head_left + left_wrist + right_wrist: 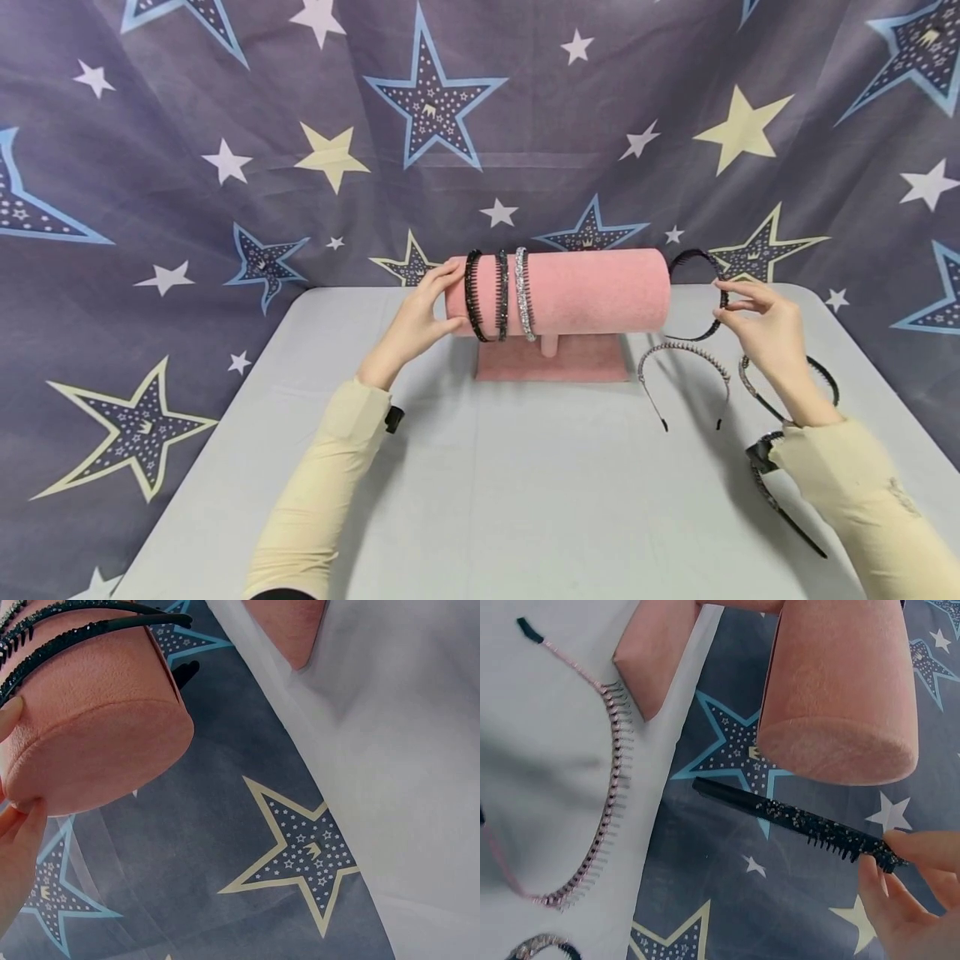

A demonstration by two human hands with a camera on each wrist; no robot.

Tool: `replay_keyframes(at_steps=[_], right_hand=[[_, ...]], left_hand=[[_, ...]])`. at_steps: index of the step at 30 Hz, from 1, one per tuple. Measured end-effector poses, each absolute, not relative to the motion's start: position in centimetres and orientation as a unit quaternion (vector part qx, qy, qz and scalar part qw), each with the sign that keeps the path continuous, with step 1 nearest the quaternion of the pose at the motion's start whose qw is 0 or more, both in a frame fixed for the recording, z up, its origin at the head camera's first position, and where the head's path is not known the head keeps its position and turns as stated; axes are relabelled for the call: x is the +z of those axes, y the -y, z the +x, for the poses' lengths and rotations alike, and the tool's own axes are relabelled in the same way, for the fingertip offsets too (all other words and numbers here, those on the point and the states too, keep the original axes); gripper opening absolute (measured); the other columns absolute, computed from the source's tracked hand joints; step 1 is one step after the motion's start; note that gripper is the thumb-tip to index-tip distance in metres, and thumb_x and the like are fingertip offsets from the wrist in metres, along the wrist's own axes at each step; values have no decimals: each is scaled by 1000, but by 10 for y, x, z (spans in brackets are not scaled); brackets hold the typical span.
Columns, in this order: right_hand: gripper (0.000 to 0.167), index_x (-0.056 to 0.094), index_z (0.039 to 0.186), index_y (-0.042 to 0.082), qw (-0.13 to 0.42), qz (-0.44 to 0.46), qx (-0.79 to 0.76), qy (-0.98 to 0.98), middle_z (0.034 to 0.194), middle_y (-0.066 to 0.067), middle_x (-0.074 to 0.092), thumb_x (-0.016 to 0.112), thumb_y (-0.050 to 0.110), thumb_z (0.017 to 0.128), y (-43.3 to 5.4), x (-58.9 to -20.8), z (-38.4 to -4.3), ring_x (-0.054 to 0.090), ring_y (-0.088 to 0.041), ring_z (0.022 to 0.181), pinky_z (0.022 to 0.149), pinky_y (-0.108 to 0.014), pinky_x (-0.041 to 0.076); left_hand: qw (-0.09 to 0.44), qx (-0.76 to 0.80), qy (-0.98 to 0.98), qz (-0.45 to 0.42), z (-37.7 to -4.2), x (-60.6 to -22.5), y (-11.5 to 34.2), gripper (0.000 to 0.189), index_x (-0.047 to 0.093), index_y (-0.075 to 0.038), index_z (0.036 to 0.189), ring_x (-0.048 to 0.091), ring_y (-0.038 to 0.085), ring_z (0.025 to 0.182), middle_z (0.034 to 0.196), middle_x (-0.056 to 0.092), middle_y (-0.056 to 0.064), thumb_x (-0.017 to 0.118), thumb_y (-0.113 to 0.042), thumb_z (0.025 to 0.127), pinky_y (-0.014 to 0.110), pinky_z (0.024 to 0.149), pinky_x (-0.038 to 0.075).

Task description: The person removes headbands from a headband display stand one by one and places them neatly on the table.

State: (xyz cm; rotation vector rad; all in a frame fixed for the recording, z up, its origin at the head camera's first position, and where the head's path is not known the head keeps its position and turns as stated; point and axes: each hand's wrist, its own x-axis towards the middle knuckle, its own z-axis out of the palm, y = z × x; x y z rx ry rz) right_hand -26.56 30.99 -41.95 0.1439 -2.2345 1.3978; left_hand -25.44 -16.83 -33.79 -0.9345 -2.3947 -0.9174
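Note:
A pink padded headband stand (592, 292) has a horizontal roll on a short post and flat base. Two black beaded headbands (502, 296) and a silver glittery headband (521, 292) sit around its left half. My left hand (405, 329) grips the roll's left end, fingers above and thumb lower down. Off the right end, apart from the roll, my right hand (772, 325) pinches a black headband (795, 819) between thumb and fingers. Small sparkling stones and short comb teeth show on that band in the right wrist view.
On the white table (555, 492), a pale pink toothed headband (684, 347) lies in front of the stand's right side. Another headband (825, 377) and a dark one (795, 525) lie partly behind my right arm. A star-patterned cloth (525, 100) hangs behind.

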Motion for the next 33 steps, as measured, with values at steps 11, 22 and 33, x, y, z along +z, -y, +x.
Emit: replay_keyframes(at_steps=[11,22,33], right_hand=[[39,62,114,16,181,16,491,852,97,33,49,65,6,77,-271,-347,-197,52,17,73,52,-5,40],[37,63,112,24,108,45,502,857,76,35,57,65,8,78,-289,-354,-193,54,15,68,65,0,35],[43,56,120,24,31,43,487,872,80,33,58,66,22,79,-311,-371,-199,54,14,74,94,-48,34]], left_hand=[[199,-324,863,-333,-255,-336,167,64,44,5,126,32,27,126,134,37,17,72,1,68,34,105,26],[196,-324,864,-332,-254,-336,167,64,44,5,126,31,28,126,134,37,17,72,1,68,34,106,25],[200,-331,860,-333,-254,-336,168,65,44,5,126,32,27,126,134,37,16,73,0,68,33,106,25]])
